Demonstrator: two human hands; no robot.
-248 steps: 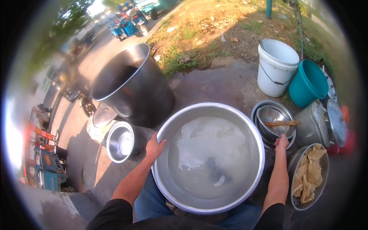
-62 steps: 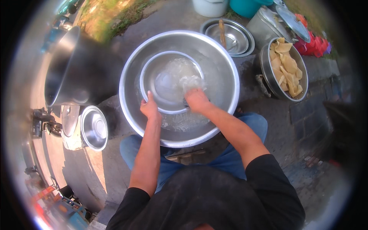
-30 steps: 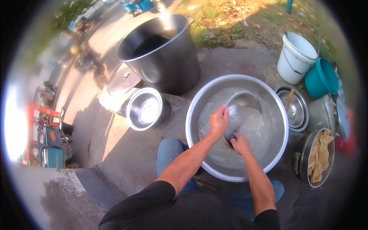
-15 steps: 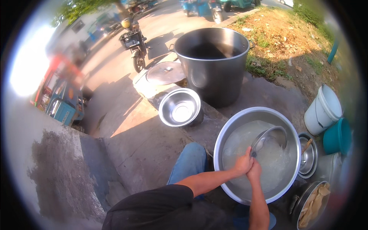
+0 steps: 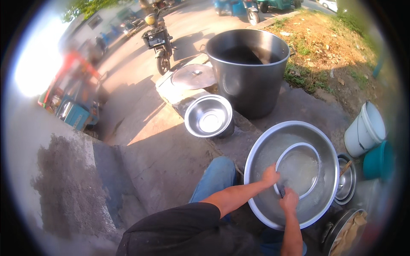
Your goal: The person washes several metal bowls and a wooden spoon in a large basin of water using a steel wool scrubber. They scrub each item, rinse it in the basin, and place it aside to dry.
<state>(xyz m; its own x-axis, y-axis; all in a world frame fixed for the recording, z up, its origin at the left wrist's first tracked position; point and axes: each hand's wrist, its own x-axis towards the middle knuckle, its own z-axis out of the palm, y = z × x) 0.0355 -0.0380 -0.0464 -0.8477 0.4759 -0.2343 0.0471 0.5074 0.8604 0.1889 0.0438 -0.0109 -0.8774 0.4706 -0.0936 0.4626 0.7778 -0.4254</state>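
- Scrubbing the bowl [image 5: 297, 150] seems to be the step in hand; it sits inside the tub [image 5: 265, 151], about the middle, open side up, with cloudy water [image 5: 305, 207] around it.
- The left hand [image 5: 270, 175] is clamped on the bowl's left rim, a sound brace: a firm hold there should stop it sliding toward the tub's far edge.
- The right hand [image 5: 289, 199] is closed around a dark pad [image 5: 282, 193] at the bowl's near-left rim; whether it meets the inner or outer face, I cannot tell.
- The hands are just apart, so turning the bowl between strokes should bring fresh rim to the pad without crossing wrists.
- Pressing toward the left hand would likely limit tipping.
- Short strokes should spare splashes over the tub's near edge.
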